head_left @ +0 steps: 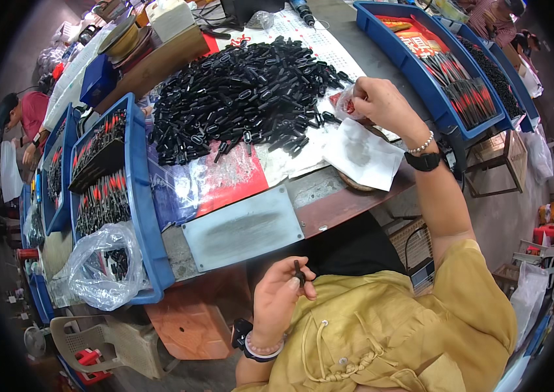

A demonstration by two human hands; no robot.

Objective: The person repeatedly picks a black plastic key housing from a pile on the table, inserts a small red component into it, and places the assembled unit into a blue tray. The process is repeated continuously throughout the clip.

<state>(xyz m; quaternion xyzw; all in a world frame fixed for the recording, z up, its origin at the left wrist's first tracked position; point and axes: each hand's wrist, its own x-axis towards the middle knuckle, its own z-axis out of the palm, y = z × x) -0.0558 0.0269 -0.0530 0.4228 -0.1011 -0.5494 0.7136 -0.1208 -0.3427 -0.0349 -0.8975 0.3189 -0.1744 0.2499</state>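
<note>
My left hand (276, 295) is closed in front of my body, pinching a small black piece (299, 271) between thumb and fingers. Over the table's right part, my right hand (385, 108) is pinched at a small clear plastic bag (338, 103) with red bits in it. What those fingertips hold, if anything, is hidden. A big heap of small black plastic parts (244, 91), some with oval loops, spreads over the tabletop to the left of that hand. Under the right wrist lies a white sheet of paper (363, 154) with a grey smudge.
A worn grey plate (244, 228) is at the table's front edge. Blue trays (138, 215) of black-and-red tools stand at left, a clear bag (104, 268) over one corner. Another blue tray (414, 85) stands at right. A person (32, 114) works at far left.
</note>
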